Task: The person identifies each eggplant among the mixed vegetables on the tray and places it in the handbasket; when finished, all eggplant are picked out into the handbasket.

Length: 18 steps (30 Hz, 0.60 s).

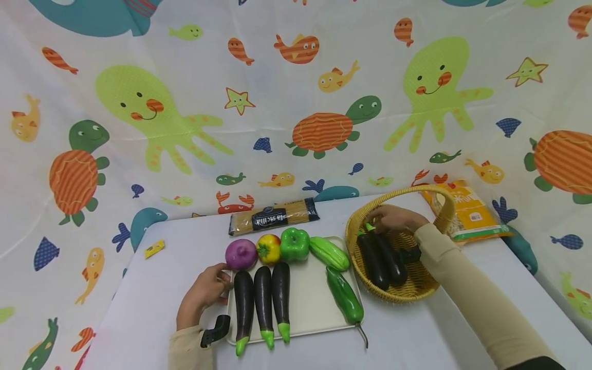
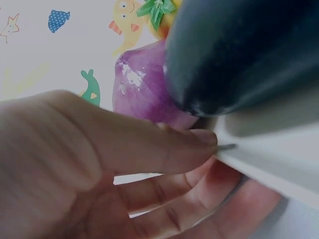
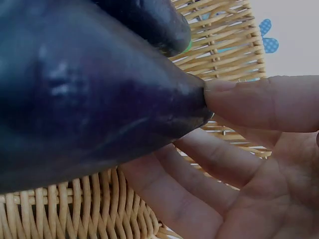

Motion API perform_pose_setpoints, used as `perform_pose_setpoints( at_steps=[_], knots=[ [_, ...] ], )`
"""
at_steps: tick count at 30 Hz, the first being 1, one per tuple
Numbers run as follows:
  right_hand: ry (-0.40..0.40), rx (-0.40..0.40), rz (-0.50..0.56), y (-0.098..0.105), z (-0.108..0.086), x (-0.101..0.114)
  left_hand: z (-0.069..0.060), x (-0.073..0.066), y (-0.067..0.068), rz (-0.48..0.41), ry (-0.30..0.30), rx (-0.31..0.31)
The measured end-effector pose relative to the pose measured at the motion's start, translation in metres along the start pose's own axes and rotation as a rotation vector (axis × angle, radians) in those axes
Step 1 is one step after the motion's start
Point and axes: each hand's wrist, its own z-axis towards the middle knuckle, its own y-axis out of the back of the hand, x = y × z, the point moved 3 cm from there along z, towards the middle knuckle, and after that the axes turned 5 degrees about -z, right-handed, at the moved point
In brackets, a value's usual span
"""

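Observation:
My left hand (image 1: 208, 290) pinches the left rim of a cream tray (image 1: 310, 303), thumb above and fingers below, as the left wrist view shows. Three dark eggplants (image 1: 263, 303) lie side by side on the tray, green ends toward me. Behind them sit a purple onion (image 1: 241, 254), a yellow-red bell pepper (image 1: 269, 250) and a green bell pepper (image 1: 294, 244). A cucumber (image 1: 329, 253) and a long green pepper (image 1: 344, 295) lie to the right. Inside the wicker basket (image 1: 398, 297), my right hand (image 1: 395, 219) holds an eggplant (image 3: 109, 94) by its narrow end. Another eggplant (image 1: 372, 262) lies beside it.
A pasta packet (image 1: 274, 217) lies behind the tray. A yellow bag (image 1: 472, 213) stands behind the basket at the right. A small yellow packet (image 1: 154, 249) lies at the left. A printed sea-animal cloth (image 1: 277, 92) hangs behind the table.

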Motion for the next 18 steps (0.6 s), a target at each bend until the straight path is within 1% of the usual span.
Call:
perform_pose_setpoints(
  at_steps=[2,3,7,10,14,18],
  knots=[
    [-0.028,0.004,0.021,0.0,0.0,0.0,0.0,0.0,0.0,0.004,0.0,-0.001],
    [-0.033,-0.001,0.015,-0.001,0.0,-0.001,0.0,0.0,-0.001,0.007,0.0,-0.001],
    [-0.032,-0.008,-0.001,-0.001,-0.002,0.0,0.0,0.0,0.0,0.012,-0.005,-0.006],
    [-0.032,0.012,0.014,-0.003,-0.004,0.003,0.0,-0.001,0.0,0.011,-0.007,-0.009],
    [-0.054,0.054,0.047,-0.008,-0.007,0.005,0.0,-0.001,-0.001,0.01,-0.003,-0.009],
    [-0.075,0.065,0.06,-0.012,-0.007,0.006,-0.001,0.0,-0.001,0.009,-0.003,-0.009]
  ],
)
